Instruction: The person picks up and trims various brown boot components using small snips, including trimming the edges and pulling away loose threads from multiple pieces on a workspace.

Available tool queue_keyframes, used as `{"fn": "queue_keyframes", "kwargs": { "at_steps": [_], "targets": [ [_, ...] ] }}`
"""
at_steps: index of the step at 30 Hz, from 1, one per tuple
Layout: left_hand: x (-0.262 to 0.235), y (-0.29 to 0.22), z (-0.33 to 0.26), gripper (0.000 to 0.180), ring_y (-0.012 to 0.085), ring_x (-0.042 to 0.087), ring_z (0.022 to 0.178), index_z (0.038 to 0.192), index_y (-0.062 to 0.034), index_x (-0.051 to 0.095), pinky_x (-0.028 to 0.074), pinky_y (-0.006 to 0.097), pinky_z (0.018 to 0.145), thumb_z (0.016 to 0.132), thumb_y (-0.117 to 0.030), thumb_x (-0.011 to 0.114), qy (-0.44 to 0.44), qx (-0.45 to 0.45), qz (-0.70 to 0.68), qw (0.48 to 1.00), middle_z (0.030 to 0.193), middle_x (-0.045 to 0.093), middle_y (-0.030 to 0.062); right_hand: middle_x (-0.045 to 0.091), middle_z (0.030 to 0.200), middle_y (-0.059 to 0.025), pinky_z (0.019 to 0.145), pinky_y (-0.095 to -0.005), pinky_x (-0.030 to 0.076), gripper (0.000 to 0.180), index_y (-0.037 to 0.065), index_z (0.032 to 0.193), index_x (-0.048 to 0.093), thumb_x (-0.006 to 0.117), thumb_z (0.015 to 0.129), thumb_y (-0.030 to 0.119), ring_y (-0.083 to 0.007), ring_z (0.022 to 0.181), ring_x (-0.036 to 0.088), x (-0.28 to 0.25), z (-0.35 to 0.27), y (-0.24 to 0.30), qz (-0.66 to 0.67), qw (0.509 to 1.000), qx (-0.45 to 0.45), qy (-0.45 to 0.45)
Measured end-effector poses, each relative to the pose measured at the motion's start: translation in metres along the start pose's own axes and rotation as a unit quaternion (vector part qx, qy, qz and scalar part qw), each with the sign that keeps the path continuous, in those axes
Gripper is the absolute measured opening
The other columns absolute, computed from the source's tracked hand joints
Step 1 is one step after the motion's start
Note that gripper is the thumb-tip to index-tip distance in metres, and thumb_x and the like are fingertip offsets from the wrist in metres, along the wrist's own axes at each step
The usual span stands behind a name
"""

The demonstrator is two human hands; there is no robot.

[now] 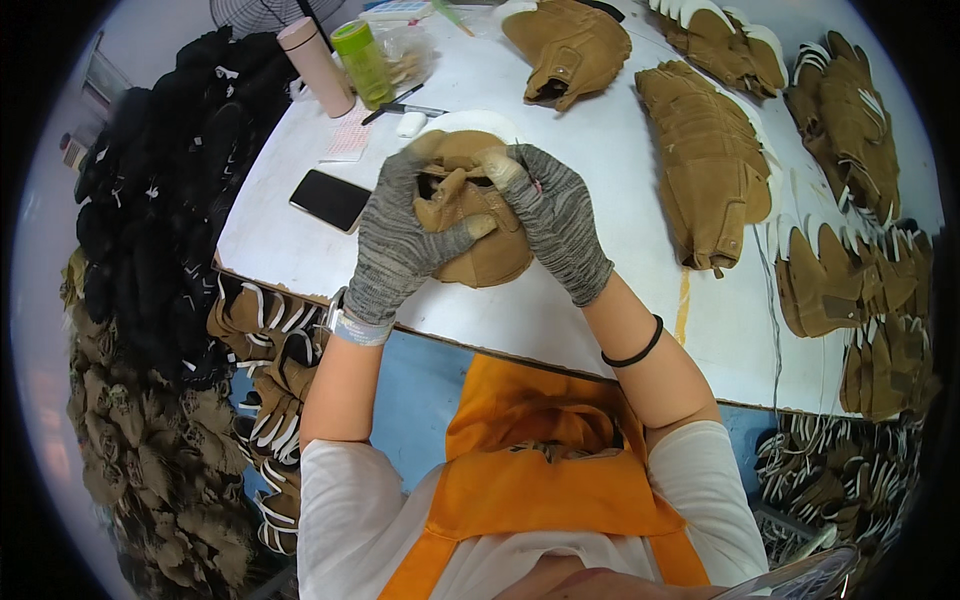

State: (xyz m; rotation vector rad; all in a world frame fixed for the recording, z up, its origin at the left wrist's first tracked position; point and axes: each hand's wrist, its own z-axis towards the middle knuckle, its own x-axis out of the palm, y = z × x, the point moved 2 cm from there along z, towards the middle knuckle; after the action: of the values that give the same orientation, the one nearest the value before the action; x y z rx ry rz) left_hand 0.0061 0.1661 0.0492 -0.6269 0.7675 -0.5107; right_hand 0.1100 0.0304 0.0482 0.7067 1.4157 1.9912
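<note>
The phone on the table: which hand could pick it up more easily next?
Probably the left hand. It is close to the phone, while the right hand is farther across, beyond the brown cloth piece. Both hands hold that piece, so the left would likely let go first.

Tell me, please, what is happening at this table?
A person's left hand and right hand, both gloved in gray, hold a brown cap at the white table, with fingers around its opening and strap. More brown caps lie nested together to the right. A phone lies to the left, and a pink bottle and a green bottle stand behind it.
</note>
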Motion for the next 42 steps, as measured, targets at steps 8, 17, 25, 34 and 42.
{"fn": "queue_keyframes", "kwargs": {
  "at_steps": [8, 17, 25, 34, 42],
  "targets": [
    [-0.005, 0.011, 0.003, 0.109, 0.026, 0.048, 0.118, 0.141, -0.0056, 0.02, 0.043, 0.037, 0.1, 0.06, -0.032, 0.088, -0.009, -0.037, -0.129, 0.991, 0.127, 0.045, 0.0165, 0.065, 0.09, -0.0085, 0.077, -0.0305, 0.049, 0.04, 0.003, 0.101, 0.064, 0.069, 0.08, 0.036, -0.0157, 0.082, 0.059, -0.07, 0.077, 0.003, -0.199, 0.978, -0.027, -0.05],
    [-0.014, 0.042, 0.016, 0.102, 0.0246, 0.048, 0.113, 0.133, -0.0045, 0.031, 0.042, 0.037, 0.099, 0.057, -0.04, 0.088, -0.061, -0.002, -0.048, 0.997, 0.122, 0.046, 0.0133, 0.058, 0.106, -0.0147, 0.08, -0.0391, 0.049, 0.029, 0.011, 0.108, 0.061, 0.063, 0.08, 0.02, -0.0304, 0.096, 0.06, -0.114, 0.191, -0.069, -0.622, 0.78, 0.019, -0.056],
    [-0.004, 0.042, 0.013, 0.101, 0.0239, 0.047, 0.113, 0.132, -0.0042, 0.031, 0.04, 0.037, 0.099, 0.058, -0.044, 0.086, -0.073, -0.026, -0.067, 0.995, 0.123, 0.044, 0.013, 0.063, 0.097, -0.013, 0.076, -0.0398, 0.05, 0.015, 0.008, 0.094, 0.063, 0.053, 0.086, 0.016, -0.0303, 0.086, 0.063, -0.122, 0.19, 0.013, -0.666, 0.734, -0.097, -0.096],
    [-0.007, 0.04, 0.008, 0.098, 0.0232, 0.047, 0.107, 0.13, -0.0033, 0.034, 0.038, 0.037, 0.098, 0.06, -0.051, 0.083, -0.11, 0.011, -0.076, 0.991, 0.117, 0.043, 0.0113, 0.05, 0.131, -0.0127, 0.093, -0.0415, 0.046, 0.042, 0.018, 0.128, 0.05, 0.053, 0.087, 0.026, -0.0304, 0.114, 0.054, -0.115, 0.186, -0.062, -0.7, 0.712, 0.03, -0.052],
    [-0.007, 0.051, 0.007, 0.095, 0.0231, 0.047, 0.111, 0.13, -0.0047, 0.035, 0.038, 0.036, 0.099, 0.06, -0.045, 0.085, -0.109, 0.022, -0.115, 0.987, 0.121, 0.044, 0.0114, 0.064, 0.109, -0.0122, 0.085, -0.0415, 0.049, 0.03, 0.014, 0.112, 0.061, 0.048, 0.089, 0.028, -0.029, 0.098, 0.063, -0.151, 0.177, -0.011, -0.678, 0.72, 0.046, -0.137]
  ]
}}
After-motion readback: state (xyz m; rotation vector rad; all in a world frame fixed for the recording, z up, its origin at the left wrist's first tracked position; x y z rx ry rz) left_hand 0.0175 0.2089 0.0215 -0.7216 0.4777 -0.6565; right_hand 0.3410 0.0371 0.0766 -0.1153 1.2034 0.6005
